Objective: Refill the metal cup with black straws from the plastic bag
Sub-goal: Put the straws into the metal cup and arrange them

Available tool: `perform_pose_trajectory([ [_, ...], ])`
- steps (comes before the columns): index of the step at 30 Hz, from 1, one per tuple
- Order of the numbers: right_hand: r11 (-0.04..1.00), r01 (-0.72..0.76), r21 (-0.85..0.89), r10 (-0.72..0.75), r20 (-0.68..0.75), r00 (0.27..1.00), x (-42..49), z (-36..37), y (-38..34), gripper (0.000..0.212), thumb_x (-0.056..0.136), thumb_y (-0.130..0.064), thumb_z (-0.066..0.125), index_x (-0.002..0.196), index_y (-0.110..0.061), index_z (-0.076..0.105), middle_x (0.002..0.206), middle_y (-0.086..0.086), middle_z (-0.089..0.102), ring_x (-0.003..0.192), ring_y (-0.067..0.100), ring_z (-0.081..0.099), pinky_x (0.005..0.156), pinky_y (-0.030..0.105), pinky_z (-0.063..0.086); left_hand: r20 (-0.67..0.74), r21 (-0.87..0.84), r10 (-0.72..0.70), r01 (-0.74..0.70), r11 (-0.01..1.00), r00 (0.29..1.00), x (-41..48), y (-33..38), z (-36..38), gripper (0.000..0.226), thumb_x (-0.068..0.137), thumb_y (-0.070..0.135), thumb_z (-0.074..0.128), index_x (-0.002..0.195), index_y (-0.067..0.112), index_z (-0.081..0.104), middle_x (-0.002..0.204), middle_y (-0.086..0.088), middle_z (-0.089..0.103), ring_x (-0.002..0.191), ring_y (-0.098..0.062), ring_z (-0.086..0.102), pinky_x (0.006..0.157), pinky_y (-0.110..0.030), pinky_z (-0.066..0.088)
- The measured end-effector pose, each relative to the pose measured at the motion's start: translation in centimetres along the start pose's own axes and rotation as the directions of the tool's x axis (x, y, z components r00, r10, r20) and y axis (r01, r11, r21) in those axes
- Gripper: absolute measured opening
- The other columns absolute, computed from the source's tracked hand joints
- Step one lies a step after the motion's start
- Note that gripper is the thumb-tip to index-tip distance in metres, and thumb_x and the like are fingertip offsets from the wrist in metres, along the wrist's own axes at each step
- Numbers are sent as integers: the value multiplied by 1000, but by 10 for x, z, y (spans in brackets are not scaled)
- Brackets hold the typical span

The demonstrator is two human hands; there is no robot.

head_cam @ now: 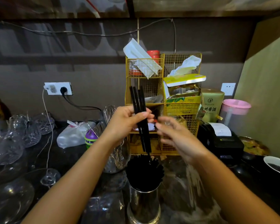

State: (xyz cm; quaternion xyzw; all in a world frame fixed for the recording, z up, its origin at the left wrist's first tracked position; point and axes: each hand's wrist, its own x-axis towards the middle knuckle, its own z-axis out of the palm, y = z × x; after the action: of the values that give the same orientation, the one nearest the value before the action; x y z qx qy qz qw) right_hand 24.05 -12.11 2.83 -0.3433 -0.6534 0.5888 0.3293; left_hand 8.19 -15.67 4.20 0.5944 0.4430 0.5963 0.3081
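A shiny metal cup stands at the bottom centre, packed with a fan of black straws. Directly above it, my left hand grips a small bunch of black straws, held almost upright with their lower ends just over the cup. My right hand is beside them on the right, blurred, fingers loosely spread, touching nothing that I can make out. A clear plastic bag, partly see-through and blurred, hangs below my right forearm.
A yellow wire rack with boxes and tissues stands behind the cup. Glassware crowds the left of the dark counter. A whisk, a tied white bag, a receipt printer and a pink-lidded jug are nearby.
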Motion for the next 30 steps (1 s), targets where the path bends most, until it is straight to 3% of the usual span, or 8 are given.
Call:
perform_pose_trajectory([
  [4, 896, 363, -256, -376, -5, 927, -12, 1, -29, 56, 89, -27, 48, 138, -33, 22, 137, -10, 35, 111, -1, 44, 84, 13, 39, 159, -3, -84, 85, 996, 984, -14, -16, 12, 17, 81, -2, 51, 81, 10, 63, 61, 7, 73, 66, -5, 68, 64, -16, 56],
  [8, 665, 529, -527, -523, 177, 834, -9, 9, -22, 54, 90, -19, 47, 138, -31, 26, 135, -18, 33, 116, -11, 32, 96, 12, 32, 166, 39, -122, 118, 992, 979, -27, -31, 21, 19, 81, -2, 52, 75, 13, 62, 52, 11, 69, 56, -1, 64, 54, -10, 48],
  [11, 535, 584, -611, -579, 238, 780, -2, 15, -9, 49, 89, -12, 50, 135, -22, 36, 136, -10, 41, 108, -19, 31, 87, -9, 22, 147, 140, -96, 75, 987, 985, -31, -37, 21, 16, 76, 15, 61, 64, 23, 66, 47, 10, 65, 54, -23, 51, 51, -28, 39],
  [13, 511, 593, -622, -635, 192, 748, 3, 16, -4, 44, 87, -8, 52, 130, -17, 45, 135, 0, 50, 111, -14, 30, 89, -10, 20, 145, 129, -88, 70, 989, 985, -31, -38, 20, 11, 73, 17, 62, 63, 22, 65, 47, 9, 64, 56, -23, 54, 53, -29, 41],
  [17, 459, 612, -644, -686, 181, 705, 8, 16, 1, 35, 83, -4, 56, 117, -11, 58, 118, 8, 64, 102, -9, 40, 86, -7, 26, 166, 151, -109, 83, 985, 980, -32, -47, 19, 23, 78, -1, 58, 69, 20, 62, 51, 13, 67, 56, 3, 60, 55, -10, 48],
  [23, 465, 576, -672, -638, 197, 744, 13, 16, 31, 28, 79, -6, 58, 105, -4, 66, 104, 15, 70, 98, 15, 58, 90, 10, 32, 186, 338, -180, 109, 935, 966, -38, -69, 21, 22, 76, 0, 63, 69, 21, 61, 63, 11, 62, 54, 10, 56, 56, -7, 42],
  [25, 486, 558, -672, -609, 198, 769, 14, 17, 45, 27, 78, -5, 57, 104, -3, 66, 104, 17, 70, 97, 13, 59, 91, 10, 33, 170, 462, -144, 50, 885, 975, -41, -75, 22, 7, 76, 8, 65, 78, 15, 65, 69, 7, 63, 63, 7, 58, 62, -14, 45],
  [30, 503, 566, -653, -605, 202, 771, 15, 14, 74, 22, 77, -1, 57, 97, 2, 68, 96, 20, 71, 99, 11, 51, 88, -6, 31, 99, 706, -52, -33, 707, 994, -51, -85, 17, 24, 77, 25, 64, 94, 8, 66, 100, -9, 68, 99, -24, 55, 90, -44, 43],
])
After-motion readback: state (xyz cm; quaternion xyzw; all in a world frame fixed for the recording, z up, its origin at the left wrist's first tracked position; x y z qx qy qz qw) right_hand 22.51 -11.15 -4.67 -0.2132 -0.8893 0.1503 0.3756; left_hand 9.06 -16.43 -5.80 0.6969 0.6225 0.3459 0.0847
